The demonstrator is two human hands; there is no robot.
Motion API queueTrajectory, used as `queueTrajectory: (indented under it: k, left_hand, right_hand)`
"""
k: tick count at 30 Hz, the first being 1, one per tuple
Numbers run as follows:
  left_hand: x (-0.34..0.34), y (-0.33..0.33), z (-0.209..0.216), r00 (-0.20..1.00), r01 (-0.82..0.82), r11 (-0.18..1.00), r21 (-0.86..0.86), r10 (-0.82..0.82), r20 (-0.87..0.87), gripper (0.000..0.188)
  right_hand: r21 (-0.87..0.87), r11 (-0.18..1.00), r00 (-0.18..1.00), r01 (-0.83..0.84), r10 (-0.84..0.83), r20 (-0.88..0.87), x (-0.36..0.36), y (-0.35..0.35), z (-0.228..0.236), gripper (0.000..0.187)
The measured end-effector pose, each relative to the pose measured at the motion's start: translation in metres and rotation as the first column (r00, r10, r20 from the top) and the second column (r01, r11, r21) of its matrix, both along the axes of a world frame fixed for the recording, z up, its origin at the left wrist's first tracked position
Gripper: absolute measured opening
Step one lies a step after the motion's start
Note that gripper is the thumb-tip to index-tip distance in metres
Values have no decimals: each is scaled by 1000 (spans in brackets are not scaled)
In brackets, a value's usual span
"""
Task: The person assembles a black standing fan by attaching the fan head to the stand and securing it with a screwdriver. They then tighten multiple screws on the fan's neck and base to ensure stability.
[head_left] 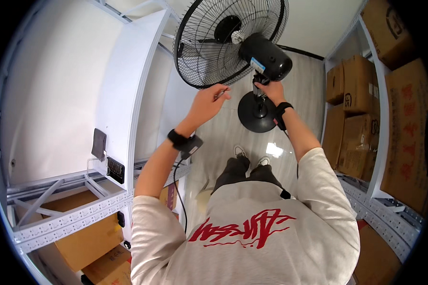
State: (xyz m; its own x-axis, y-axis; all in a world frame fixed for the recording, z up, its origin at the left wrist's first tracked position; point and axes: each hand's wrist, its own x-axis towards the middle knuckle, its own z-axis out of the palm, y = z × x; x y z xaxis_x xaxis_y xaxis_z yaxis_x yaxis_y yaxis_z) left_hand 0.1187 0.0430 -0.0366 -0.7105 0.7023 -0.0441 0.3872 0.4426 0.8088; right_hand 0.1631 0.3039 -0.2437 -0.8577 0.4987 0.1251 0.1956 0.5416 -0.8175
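Observation:
A black pedestal fan stands on the floor ahead of me, its wire cage tilted toward the upper left. Below the motor housing, my right hand is wrapped round the upper part of its pole. The round black base rests on the floor. Just under the cage's lower rim is my left hand, fingers curled together, apart from the pole. A small dark bit shows between those fingers, too small to name. Both wrists wear black straps, each with a box and cable.
A white metal shelf unit rises on the left, with a small black device on it and cardboard boxes below. On the right, another rack holds several cardboard boxes. Glossy tile floor lies between them.

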Motion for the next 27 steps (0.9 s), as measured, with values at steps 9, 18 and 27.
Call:
queueTrajectory:
  k: [9,18,27]
  left_hand:
    - [-23,96,-164,992,-113,992,60,116,-54,49]
    - [-42,125,-226,954,-154,955,254,77,290,54]
    - [-67,140,-253,929,-73,972,221,-14,371,52]
  right_hand:
    - [-198,942,963,-270,265,-49,3,40,1,56]
    - [-196,880,896,-432,444,19,0,59,10,48]
    - [-14,967,967,-254,254,-22,9,67,-70,47]
